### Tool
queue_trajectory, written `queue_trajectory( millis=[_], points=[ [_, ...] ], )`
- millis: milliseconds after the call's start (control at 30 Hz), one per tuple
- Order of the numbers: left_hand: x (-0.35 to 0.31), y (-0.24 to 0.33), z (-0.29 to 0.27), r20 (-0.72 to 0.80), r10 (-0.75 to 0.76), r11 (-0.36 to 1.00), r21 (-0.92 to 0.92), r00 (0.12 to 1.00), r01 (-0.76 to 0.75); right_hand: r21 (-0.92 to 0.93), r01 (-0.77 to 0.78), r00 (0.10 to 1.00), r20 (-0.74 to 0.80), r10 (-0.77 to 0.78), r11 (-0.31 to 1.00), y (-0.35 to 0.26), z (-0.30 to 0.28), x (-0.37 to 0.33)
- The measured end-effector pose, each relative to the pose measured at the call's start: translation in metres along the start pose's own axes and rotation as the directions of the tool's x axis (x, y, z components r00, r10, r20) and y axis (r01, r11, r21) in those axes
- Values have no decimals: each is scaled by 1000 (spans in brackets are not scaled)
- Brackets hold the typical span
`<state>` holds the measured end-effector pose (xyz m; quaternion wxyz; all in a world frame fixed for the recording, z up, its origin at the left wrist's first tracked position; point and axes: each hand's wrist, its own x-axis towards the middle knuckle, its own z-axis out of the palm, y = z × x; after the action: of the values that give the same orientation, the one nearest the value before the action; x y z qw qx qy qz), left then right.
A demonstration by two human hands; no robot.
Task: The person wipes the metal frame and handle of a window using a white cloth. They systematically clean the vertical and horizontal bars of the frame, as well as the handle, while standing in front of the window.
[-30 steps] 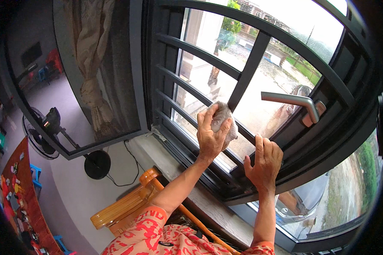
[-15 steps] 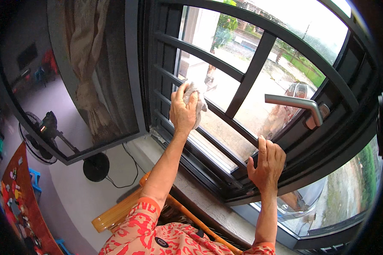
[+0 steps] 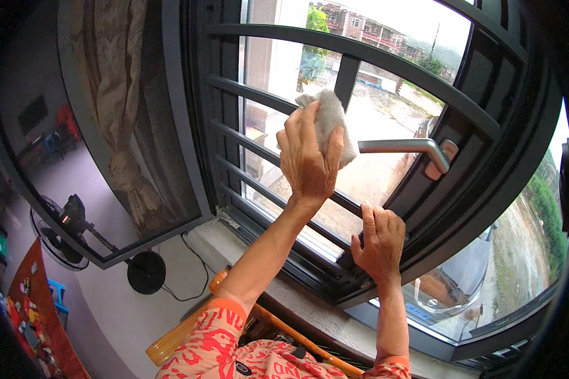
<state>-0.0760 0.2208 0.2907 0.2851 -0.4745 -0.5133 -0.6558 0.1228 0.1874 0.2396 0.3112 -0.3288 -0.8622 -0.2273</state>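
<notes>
A crumpled grey cloth [image 3: 330, 126] is bunched in my left hand [image 3: 305, 161], with fingers and thumb closed around it. That hand is raised against the dark bars [image 3: 253, 92] of the window, near the upright bar. Lower and to the right, my right hand [image 3: 379, 246] has its fingers bent over a lower bar beside the window sash, thumb toward the bar. Just right of the cloth, a silver lever handle [image 3: 398, 146] sticks out from the dark sash [image 3: 471, 101]. The cloth's far side and the right fingertips are partly hidden.
At left stands an open screen panel [image 3: 193, 189] with a tied curtain [image 3: 123, 126] behind it. A black fan [image 3: 69, 221] is near its lower corner. Below me are a wooden chair [image 3: 171, 335] and the sill [image 3: 297, 297]. A car [image 3: 446, 284] shows outside.
My left hand has moved right with the cloth, from the left bars to beside the upright bar and handle. The view has shifted a little; my right hand stays on the lower bar.
</notes>
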Motion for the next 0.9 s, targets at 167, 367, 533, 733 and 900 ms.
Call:
queue_trajectory(
  millis=[167, 367, 533, 733, 900],
  points=[
    [-16, 3, -11, 103, -115, 993, 10, 988, 115, 14, -10, 1000, -9, 11, 1000, 0, 1, -1],
    [-43, 0, -22, 154, -114, 993, 50, 981, 108, 15, -45, 998, 35, 44, 999, -1, 4, -5],
    [-64, -4, -34, 355, -248, 969, 107, 901, 225, 20, -36, 999, 16, 35, 999, 1, 3, -4],
    [-39, 9, -20, 116, -156, 980, -104, 981, 169, 13, -15, 1000, -24, 15, 1000, 1, 3, -1],
    [-17, 19, 2, 36, -260, 958, 135, 965, 253, 14, -57, 998, 40, 57, 998, -2, 1, -4]
  ],
)
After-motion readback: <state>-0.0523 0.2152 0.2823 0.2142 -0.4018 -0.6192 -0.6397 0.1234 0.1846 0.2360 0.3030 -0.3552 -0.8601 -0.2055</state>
